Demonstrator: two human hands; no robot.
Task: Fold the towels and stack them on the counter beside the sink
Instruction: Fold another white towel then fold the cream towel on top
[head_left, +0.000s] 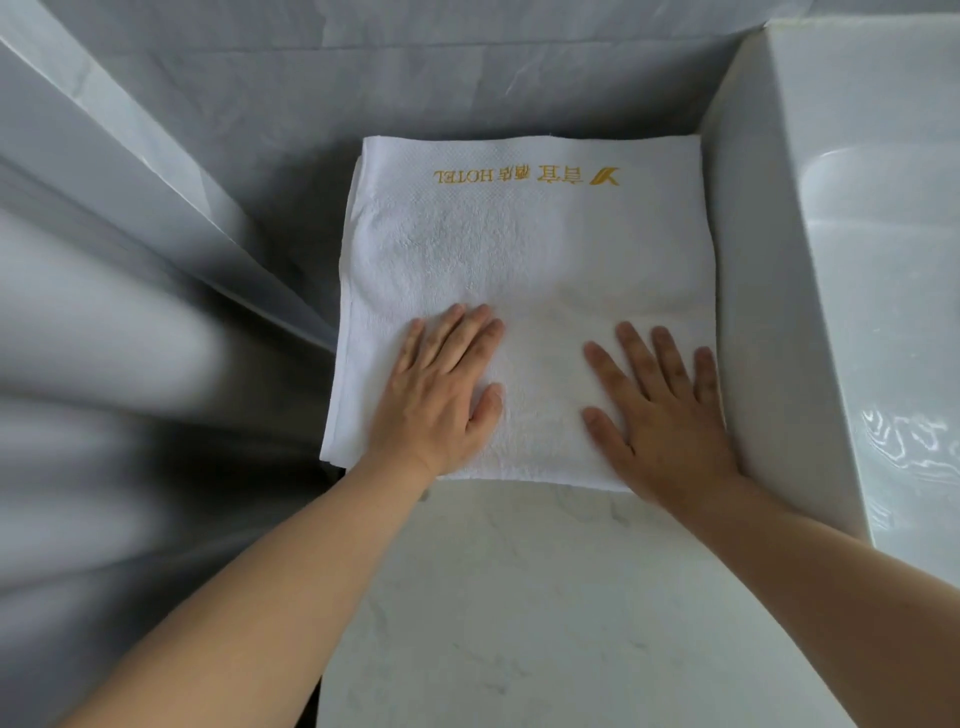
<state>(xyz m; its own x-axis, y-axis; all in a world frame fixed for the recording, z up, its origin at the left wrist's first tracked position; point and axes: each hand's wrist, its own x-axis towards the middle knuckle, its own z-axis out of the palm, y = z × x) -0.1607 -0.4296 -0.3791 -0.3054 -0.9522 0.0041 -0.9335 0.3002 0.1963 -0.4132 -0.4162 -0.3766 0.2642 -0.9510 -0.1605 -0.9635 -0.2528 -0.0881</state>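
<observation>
A folded white towel (524, 249) with gold hotel lettering along its far edge lies flat on the pale marble counter (519, 597), close against the sink's outer wall. My left hand (441, 395) rests palm down on the towel's near left part, fingers straight and together. On the near right part, my right hand (660, 410) lies flat with fingers spread, its little finger at the towel's right edge. Layered edges show along the towel's left side, which overhangs the counter's left edge.
A white sink basin (883, 260) rises directly right of the towel. Grey tiled wall (363, 67) stands behind the counter. To the left the counter ends and grey, blurred wall surfaces (104, 312) drop away.
</observation>
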